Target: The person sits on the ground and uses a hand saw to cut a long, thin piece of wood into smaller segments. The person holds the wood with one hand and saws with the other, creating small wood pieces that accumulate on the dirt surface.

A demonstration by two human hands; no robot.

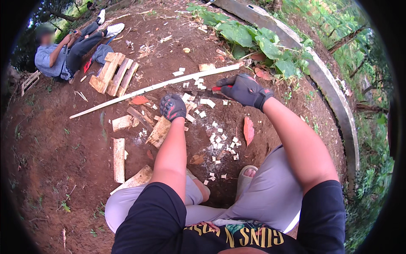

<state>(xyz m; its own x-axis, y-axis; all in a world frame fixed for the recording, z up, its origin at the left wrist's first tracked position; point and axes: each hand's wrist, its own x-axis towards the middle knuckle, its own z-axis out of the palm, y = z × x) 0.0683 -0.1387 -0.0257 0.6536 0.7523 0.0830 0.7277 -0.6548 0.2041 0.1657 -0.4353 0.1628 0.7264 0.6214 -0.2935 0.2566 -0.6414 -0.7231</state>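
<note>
At the upper left of the frame we see another person (pixel 63 51) sitting on the bare dirt ground (pixel 50 144), knees drawn up, just beside a small stack of wooden blocks (pixel 113 73). Below that, at the left of centre, short planks (pixel 119 160) lie scattered on the soil, and a long pale wooden strip (pixel 152 88) runs diagonally from the left-middle up toward the right.

Near the centre, our left hand (pixel 173 106), in a dark glove with red marks, is closed into a fist and presses down at the upper end of a flat wooden piece (pixel 159 131); whether the fingers actually wrap anything we cannot tell. Small white wood chips (pixel 220 142) are strewn over the ground just right of it, between the two hands and down toward our sandalled foot (pixel 247 173).

Right of centre, our right hand (pixel 244 89), also gloved, has its fingers curled tight around a tool with a red handle (pixel 217 88) that sticks out to the left; its working end is too small to make out. At the upper right, broad green leaves (pixel 253 40) lie against a curved concrete edge (pixel 334 93).
</note>
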